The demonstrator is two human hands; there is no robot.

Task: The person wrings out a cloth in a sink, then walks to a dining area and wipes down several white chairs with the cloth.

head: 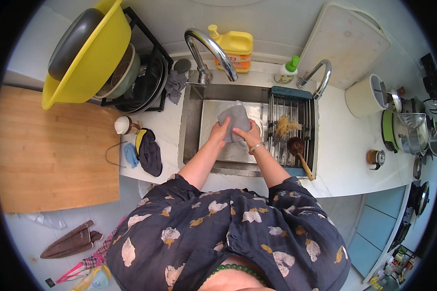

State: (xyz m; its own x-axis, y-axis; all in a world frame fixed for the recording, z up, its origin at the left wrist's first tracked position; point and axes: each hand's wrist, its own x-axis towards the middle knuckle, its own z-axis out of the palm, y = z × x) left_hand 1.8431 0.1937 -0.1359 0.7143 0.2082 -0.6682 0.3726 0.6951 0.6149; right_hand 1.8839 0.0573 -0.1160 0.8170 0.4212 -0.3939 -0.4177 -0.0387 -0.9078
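Observation:
Over the stainless steel sink (pixel 193 127), both my hands grip a folded grey cloth (pixel 236 118). My left hand (pixel 218 132) holds its left edge, with the thumb on top. On the right side, my right hand (pixel 250 134) has its thumb pressed on the cloth and wears a bracelet at the wrist. A bit of something pale and shiny shows beyond the cloth's far edge; what it is, I cannot tell. The curved chrome faucet (pixel 213 47) arches above the sink's back edge, its spout ending just behind the cloth.
A drying rack (pixel 289 94) spans the sink's right side, bearing a tan scrubber (pixel 287 125) and a wooden-handled brush (pixel 298 147). Behind stand a yellow jug (pixel 236 43), a green-topped pump bottle (pixel 288 71) and a small tap (pixel 322 72). Dark cloth (pixel 150 154) lies left; a yellow basin (pixel 91 62) leans beyond.

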